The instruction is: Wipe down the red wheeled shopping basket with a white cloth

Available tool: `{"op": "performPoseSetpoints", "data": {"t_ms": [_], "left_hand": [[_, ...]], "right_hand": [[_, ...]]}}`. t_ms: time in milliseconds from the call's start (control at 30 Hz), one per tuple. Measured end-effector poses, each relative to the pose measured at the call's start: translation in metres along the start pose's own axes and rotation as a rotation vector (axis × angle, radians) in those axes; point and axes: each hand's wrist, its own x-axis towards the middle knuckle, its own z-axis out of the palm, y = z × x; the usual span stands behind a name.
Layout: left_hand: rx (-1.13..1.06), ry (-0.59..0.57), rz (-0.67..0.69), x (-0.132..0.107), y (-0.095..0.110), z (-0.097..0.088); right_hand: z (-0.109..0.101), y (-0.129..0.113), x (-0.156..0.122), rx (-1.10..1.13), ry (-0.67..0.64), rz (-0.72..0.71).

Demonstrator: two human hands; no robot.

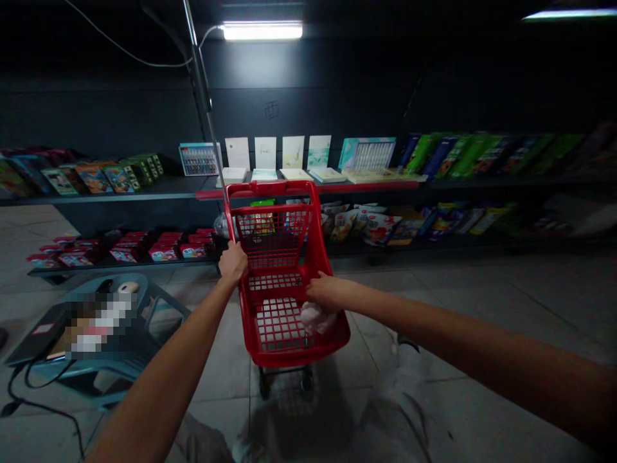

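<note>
**Technician:** State the position of your shopping cart (279, 292).
**Instructor:** The red cart stands upright on the tiled floor (219, 370), directly in front of you. It is between your 2 forearms, with the shelving behind it.

**Technician:** State the condition of your left hand (234, 260).
**Instructor:** Your left hand is closed. Its fingers are curled round the left side rail of the cart, grasping it. No opening shows between fingers and rail.

**Technician:** State the condition of your right hand (324, 290).
**Instructor:** Your right hand is at the right side of the basket, fingers bent and pointing inward. A pale, crumpled item (317, 318) sits directly below it, over the basket. Blur hides the fingertips, so you cannot tell whether the hand grasps this item, grips the cart's side or is released.

**Technician:** List the surroundings.
**Instructor:** To your left, a blue-grey stool (143, 301) carries a dark flat case (38, 335) and a small pale object (128, 287); part of its top is masked. Ahead, the upper shelf (173, 188) supports 4 upright cards (265, 154). Below are red boxes (164, 247) at left and snack bags (378, 228) right of the cart. 1 lit tube (263, 30) hangs above the cards.
</note>
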Motion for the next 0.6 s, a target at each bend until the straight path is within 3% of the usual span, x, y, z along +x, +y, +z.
{"op": "performPoseSetpoints", "data": {"t_ms": [167,367,600], "left_hand": [[0.009,-0.013,0.024,0.007,-0.004,-0.002],[0.043,-0.016,0.085,0.014,-0.008,-0.001],[0.068,-0.039,0.172,0.023,-0.003,-0.004]], "right_hand": [[-0.023,0.009,-0.013,-0.178,0.081,-0.118],[-0.01,-0.012,-0.015,-0.187,0.02,-0.064],[-0.008,-0.041,-0.029,-0.13,0.132,-0.126]]}}
